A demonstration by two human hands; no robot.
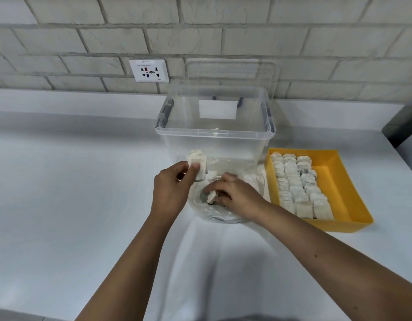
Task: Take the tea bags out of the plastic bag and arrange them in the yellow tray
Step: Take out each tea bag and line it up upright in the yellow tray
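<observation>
— Hands first: left hand [170,188] pinching a small stack of pale, papery tea bags [197,166], thumb pressed flat on the front one, lifted clear of the desk [73,181].

— And the right hand [235,195]?

— Curled inside the mouth of the clear plastic bag [223,215], fingertips closed on one crumpled tea bag [210,196]. Thin, crinkled, glossy film bunched under and around that hand, lying just right of the left hand.

— Yellow tray [344,181]?

— Close on the outer side of the right hand, set on the desk. Rigid, smooth plastic, rectangular with sloped walls. Roughly three rows of tea bags [297,184] packed edge to edge along the side nearer the hands; small soft rectangles with folded, peaked tops. Far side of the floor bare yellow.

— Beyond the hands?

— Large transparent storage box [214,130], rounded corners, thick rim, white rectangular label on the far wall, clear lid propped upright behind. Plastic bag touching or nearly touching its base; cannot tell which.

— Surface?

— Smooth matte white desk. Rough grey-white brick wall [84,42] past the box, with a white socket plate [149,71] off beyond the left hand.
</observation>
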